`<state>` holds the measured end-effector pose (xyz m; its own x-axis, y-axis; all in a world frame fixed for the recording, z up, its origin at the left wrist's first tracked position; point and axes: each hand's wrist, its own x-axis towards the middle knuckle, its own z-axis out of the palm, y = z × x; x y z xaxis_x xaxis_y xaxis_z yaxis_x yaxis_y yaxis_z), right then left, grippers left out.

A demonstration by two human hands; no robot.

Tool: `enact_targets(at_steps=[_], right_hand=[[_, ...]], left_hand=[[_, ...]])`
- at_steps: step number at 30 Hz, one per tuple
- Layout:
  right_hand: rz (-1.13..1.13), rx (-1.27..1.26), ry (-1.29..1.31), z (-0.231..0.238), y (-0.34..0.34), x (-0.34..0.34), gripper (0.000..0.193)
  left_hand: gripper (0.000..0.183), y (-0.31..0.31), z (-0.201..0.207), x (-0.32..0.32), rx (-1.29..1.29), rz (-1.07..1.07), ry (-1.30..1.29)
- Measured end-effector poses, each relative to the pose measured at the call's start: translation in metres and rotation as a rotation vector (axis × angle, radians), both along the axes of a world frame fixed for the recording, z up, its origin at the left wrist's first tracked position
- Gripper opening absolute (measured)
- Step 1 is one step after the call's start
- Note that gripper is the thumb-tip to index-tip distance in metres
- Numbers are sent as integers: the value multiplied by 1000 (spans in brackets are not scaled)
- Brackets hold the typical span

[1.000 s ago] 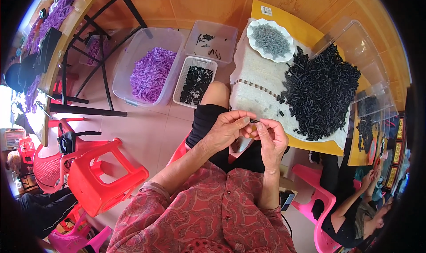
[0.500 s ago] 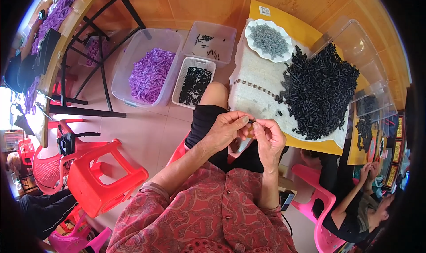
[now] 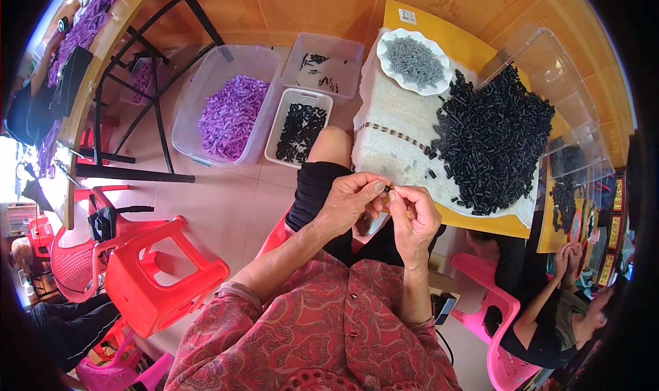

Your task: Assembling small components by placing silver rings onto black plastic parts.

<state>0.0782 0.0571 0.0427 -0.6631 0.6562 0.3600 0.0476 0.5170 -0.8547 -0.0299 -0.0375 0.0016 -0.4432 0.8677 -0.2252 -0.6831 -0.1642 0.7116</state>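
Observation:
Over my lap, my left hand (image 3: 355, 197) and my right hand (image 3: 414, 216) meet at the fingertips. Both are closed in a pinch on one small black piece (image 3: 388, 188), mostly covered by thumbs and fingers. To the right of my hands, a large heap of short black tube-like pieces (image 3: 494, 144) lies on a white cloth (image 3: 391, 106). A white scalloped plate (image 3: 447, 81) at the far side of the cloth bears many small grey translucent pieces (image 3: 414, 60). A few loose black pieces (image 3: 432, 174) lie between the heap and my right hand.
Left of my knee stand a white basket (image 3: 270, 147) with black pieces, a clear tub (image 3: 184, 127) of purple pieces and a clear bin (image 3: 353, 55). A red stool (image 3: 158, 274) is at the left. Another person (image 3: 556, 322) sits at the right near a pink chair (image 3: 491, 302).
My fingertips have shifted slightly around the small black piece, and my right hand has drawn a little closer to my left. The other person's hands have also moved a little.

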Motion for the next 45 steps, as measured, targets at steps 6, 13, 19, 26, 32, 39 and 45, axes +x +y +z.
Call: enact_targets(at_steps=[6,13,19,26,32,39,45], right_hand=[[19,-669,66,13,-3,1,8],[11,-675,92,11,-7,0,8],[-11,-537,109,6,-11,-1,7],[-23,-331,68,-4,-7,2,8],[-20,-88,26,-3,-7,2,8],[-18,-8,51,6,-10,-2,8],[47,-219,57,7,-6,-1,8]], left_hand=[[22,-1,1,-2,89,-34,-97],[23,-2,4,-5,130,-67,-243],[22,0,4,-2,86,-27,-163],[21,-2,4,0,-3,-11,-24],[20,-2,3,0,-36,10,76],[20,-4,12,0,-74,37,221],[22,-5,7,-1,-17,44,183]])
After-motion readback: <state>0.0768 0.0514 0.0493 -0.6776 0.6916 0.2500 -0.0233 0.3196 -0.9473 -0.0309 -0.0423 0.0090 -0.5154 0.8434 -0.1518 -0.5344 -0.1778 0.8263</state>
